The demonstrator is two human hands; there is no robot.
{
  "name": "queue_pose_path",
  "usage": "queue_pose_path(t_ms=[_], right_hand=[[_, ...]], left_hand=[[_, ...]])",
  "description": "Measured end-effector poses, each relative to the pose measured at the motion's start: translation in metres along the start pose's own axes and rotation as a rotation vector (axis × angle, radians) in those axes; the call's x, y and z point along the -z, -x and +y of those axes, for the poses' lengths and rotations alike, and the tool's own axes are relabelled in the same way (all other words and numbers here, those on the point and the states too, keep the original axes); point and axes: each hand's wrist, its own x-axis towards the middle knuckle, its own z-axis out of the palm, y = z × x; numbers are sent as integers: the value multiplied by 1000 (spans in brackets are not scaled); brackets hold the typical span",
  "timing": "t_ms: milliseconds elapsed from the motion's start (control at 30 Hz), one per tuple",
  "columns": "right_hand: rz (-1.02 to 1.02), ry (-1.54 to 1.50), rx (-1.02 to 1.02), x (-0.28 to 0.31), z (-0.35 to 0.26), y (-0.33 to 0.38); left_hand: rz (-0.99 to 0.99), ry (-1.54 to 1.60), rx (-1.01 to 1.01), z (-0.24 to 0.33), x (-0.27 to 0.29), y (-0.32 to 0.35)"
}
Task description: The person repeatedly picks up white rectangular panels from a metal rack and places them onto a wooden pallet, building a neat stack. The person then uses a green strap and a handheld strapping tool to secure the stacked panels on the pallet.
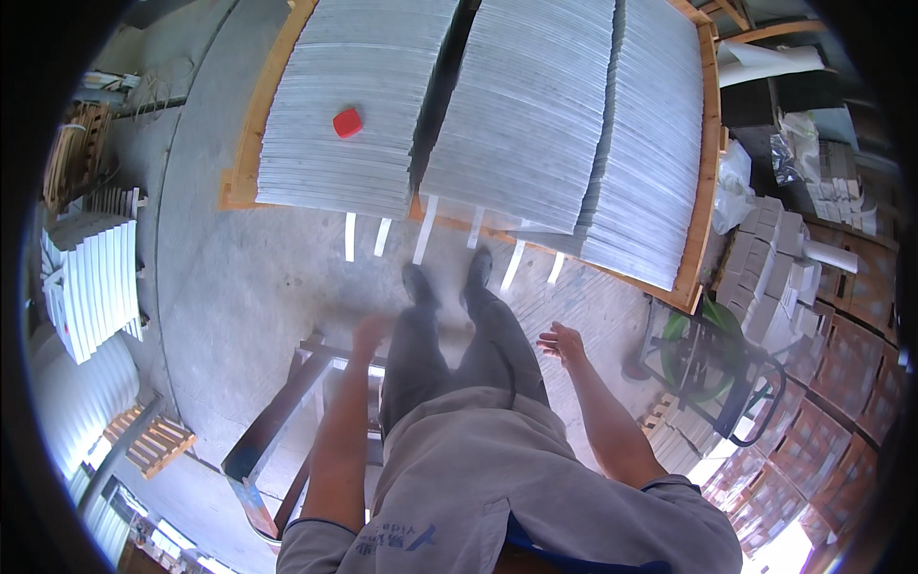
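My right hand point(562, 344) hangs in the air to the right of my legs. Its fingers are apart and nothing is in them. On the other side my left hand point(369, 335) is smeared and its fingers cannot be made out. It appears above the end of a metal frame point(287, 411), and whether it touches the frame I cannot tell. Ahead of my feet lie long stacks of thin pale-grey sheets point(521, 105) with wooden edging point(251, 143). A small red block-shaped object point(347, 122) rests on the left stack.
White strips point(426, 230) stick out from under the stacks toward my feet. At right stands a wheeled strapping cart with a green coil point(703, 349), beside piled grey blocks point(765, 244) and wrapped brown boxes point(841, 364). White slats point(100, 287) and a wooden pallet point(148, 440) are at left.
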Motion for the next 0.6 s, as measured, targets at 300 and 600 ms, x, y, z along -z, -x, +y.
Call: queue_pose_path(t_ms=[300, 600], right_hand=[[-40, 34, 34, 4, 27, 42], [-80, 180, 82, 37, -10, 33]], left_hand=[[17, 130, 33, -15, 65, 3], [149, 329, 133, -59, 18, 66]])
